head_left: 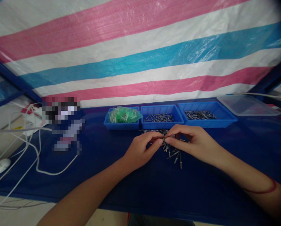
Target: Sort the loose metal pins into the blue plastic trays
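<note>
My left hand (142, 146) and my right hand (194, 142) meet at the fingertips over a loose pile of blind rivets (175, 153) on the blue tabletop. Thumb and forefinger of each are pinched together on one small blind rivet (164, 139), mostly covered by the fingers. Several rivets stick out below the hands, with grey bodies and thin pins. Behind the pile, a middle blue bin (161, 126) holds silvery rivets (159, 117). The right blue bin (219, 123) holds darker rivets (200, 115). In the left blue bin (122, 126) lies a green plastic bag (126, 115) with small pieces inside.
A clear plastic lid (247, 105) lies at the back right. White cables (39, 147) loop across the left side, near a white mouse (1, 166). Blurred-out items (68, 135) lie at the left. A striped sheet (140, 62) hangs behind the blue table (121, 188).
</note>
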Available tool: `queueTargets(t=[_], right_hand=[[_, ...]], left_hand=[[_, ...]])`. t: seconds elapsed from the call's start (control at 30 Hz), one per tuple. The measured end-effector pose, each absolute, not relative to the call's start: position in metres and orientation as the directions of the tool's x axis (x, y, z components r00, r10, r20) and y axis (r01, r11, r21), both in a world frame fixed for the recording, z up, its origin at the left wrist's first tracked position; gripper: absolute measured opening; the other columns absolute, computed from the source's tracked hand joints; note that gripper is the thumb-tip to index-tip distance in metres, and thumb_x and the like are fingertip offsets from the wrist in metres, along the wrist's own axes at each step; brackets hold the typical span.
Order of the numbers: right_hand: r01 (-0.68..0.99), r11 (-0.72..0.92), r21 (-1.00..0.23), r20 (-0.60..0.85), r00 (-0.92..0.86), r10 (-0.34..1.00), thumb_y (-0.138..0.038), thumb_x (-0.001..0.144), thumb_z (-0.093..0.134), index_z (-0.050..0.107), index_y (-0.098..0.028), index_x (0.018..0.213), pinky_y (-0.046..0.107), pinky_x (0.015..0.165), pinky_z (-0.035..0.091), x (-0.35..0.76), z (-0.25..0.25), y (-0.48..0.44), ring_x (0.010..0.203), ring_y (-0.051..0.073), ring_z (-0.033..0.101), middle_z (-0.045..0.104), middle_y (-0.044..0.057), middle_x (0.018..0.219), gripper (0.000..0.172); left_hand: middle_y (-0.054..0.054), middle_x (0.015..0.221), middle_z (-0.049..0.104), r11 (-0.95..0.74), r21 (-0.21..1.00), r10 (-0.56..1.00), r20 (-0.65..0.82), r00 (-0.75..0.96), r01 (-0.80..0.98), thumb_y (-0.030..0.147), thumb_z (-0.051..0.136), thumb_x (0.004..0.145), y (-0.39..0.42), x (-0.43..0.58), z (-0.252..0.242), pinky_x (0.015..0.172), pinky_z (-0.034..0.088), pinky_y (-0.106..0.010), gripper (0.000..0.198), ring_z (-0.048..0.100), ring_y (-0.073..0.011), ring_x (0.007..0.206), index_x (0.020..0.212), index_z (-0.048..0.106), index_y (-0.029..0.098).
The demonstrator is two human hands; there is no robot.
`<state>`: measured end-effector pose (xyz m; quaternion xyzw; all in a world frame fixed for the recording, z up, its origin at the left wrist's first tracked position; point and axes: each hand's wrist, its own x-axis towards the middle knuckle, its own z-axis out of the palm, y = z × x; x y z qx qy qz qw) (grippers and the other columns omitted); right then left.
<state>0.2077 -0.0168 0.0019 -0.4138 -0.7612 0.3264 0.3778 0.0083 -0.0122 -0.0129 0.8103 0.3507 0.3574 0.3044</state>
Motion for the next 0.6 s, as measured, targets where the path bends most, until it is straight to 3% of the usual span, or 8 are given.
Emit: queueTargets(t=[0.33,0.6], right_hand=[[0.29,0.368,-0.883,0.287,-0.288,0.914,-0.039,0.079,0.066,0.065,-0.021,0.08,0.028,0.058,0.045,0.2036,-0.004,-0.0187,0.066,0.014,0.055,0.063,0.002,0.075,0.018],[0.279,0.432,-0.858,0.329,-0.348,0.878,-0.037,0.081,0.064,0.067,-0.02,0.082,0.028,0.058,0.043,0.2017,-0.001,-0.0214,0.064,0.013,0.053,0.061,0.002,0.073,0.017]], left_hand=[[-0.003,0.085,0.068,-0.532,0.768,0.794,0.307,0.524,0.356,0.029,0.054,0.089,-0.0135,0.0114,-0.0133,0.069,0.047,-0.022,0.017,0.062,-0.0119,0.074,0.092,0.063,0.015],[-0.005,0.089,0.067,-0.575,0.757,0.743,0.322,0.587,0.312,0.03,0.051,0.091,-0.0135,0.0108,-0.0136,0.07,0.047,-0.023,0.02,0.061,-0.0123,0.077,0.092,0.064,0.014]])
